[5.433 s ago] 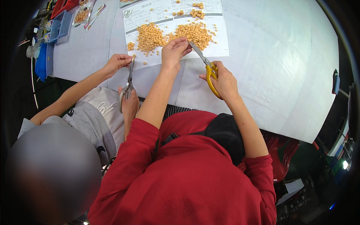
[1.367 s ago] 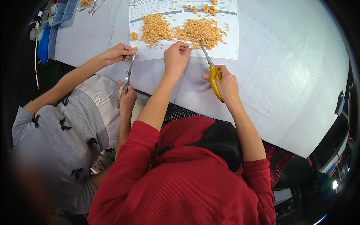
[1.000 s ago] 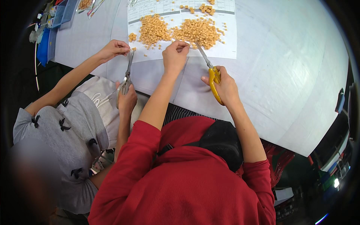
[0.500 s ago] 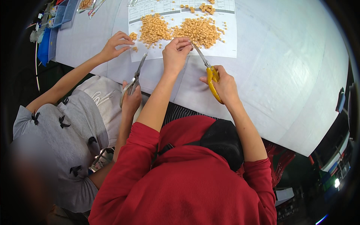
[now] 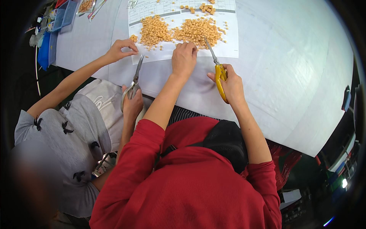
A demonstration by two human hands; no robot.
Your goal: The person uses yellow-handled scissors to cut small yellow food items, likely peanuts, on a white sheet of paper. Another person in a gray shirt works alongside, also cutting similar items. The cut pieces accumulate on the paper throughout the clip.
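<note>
My right hand (image 5: 233, 84) is closed round the yellow handles of a pair of scissors (image 5: 220, 78), whose blades point away from me to the near right side of a heap of small tan cubes (image 5: 196, 30). Beside it, my left hand (image 5: 184, 60) has its fingers curled down at the heap's near edge; what they pinch, if anything, is hidden. A second heap of the same cubes (image 5: 153, 30) lies just to the left. Both heaps rest on printed paper sheets (image 5: 228, 53). Larger tan cubes (image 5: 207, 8) sit behind the right heap.
At my left a person in grey holds grey-handled scissors (image 5: 134, 87) in one hand; the other hand (image 5: 124, 51) hovers near the sheet's left edge. Blue baskets (image 5: 65, 15) and a filled clear bag (image 5: 87, 5) are at the far left. The white table (image 5: 289, 76) extends right.
My left hand has drawn away from the scissor tips and turned down toward the heap. The scissors have moved slightly right and away. The neighbouring person's raised hand has lowered slightly.
</note>
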